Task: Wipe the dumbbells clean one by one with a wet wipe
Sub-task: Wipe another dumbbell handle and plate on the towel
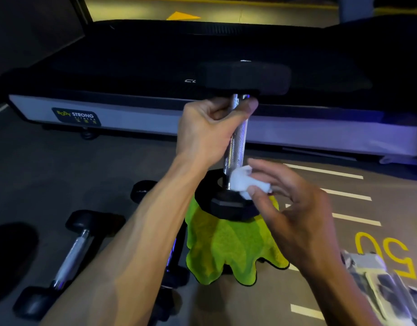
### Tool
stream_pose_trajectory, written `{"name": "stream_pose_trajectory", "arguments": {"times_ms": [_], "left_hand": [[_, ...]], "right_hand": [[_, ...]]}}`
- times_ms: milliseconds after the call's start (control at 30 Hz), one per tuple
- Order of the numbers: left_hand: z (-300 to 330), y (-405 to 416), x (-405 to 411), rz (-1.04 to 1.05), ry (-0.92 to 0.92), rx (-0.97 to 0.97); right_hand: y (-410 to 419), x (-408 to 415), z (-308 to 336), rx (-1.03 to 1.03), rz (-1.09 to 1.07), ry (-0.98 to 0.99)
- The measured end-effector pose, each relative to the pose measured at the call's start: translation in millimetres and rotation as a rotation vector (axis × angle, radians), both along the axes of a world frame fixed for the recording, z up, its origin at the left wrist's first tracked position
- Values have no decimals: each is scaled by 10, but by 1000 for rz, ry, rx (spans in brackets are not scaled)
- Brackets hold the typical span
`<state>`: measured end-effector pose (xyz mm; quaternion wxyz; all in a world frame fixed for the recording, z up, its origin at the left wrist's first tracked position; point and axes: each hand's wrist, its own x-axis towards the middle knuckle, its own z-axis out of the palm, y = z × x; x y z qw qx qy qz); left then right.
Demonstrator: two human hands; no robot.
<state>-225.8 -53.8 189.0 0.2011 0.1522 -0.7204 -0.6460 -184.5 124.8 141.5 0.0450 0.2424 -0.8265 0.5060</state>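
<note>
On the floor mid-scene, an upright dumbbell (237, 137) stands on end atop a green cloth (228, 250). Left hand (202, 130) grip clamped round the chrome handle near the far head. Right hand (289, 208) pinches a wet wipe (244, 181) against the handle's base. Advice: hold the top steady, wrap wipe round the shaft, stroke upward, turning. Another dumbbell (69, 260) lies near left, apparently waiting.

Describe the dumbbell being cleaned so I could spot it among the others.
Look in front of the long treadmill: on the floor lies a bright green cloth. The upright dumbbell stands on end on it, steadied by the left hand, with a white wipe at its handle's base. The other dumbbell lies flat.
</note>
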Motion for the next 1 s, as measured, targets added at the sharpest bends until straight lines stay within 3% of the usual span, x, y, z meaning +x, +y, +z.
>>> {"name": "stream_pose_trajectory", "arguments": {"times_ms": [100, 200, 433, 633, 767, 1000], "left_hand": [[37, -5, -26, -4, -25, 4], [39, 6, -46, -19, -46, 13], [53, -30, -100, -10, -69, 32], [44, -34, -120, -36, -59, 33], [33, -13, -86, -47, -48, 45], [36, -45, -18, -54, -51, 31]], "right_hand": [[-104, -168, 80, 109, 123, 22], [-191, -348, 76, 119, 102, 84], [-437, -548, 227, -93, -12, 149], [-299, -372, 33, 33, 106, 47], [-378, -554, 200, -94, 7, 121], [-378, -383, -25, -324, 41, -209]]}}
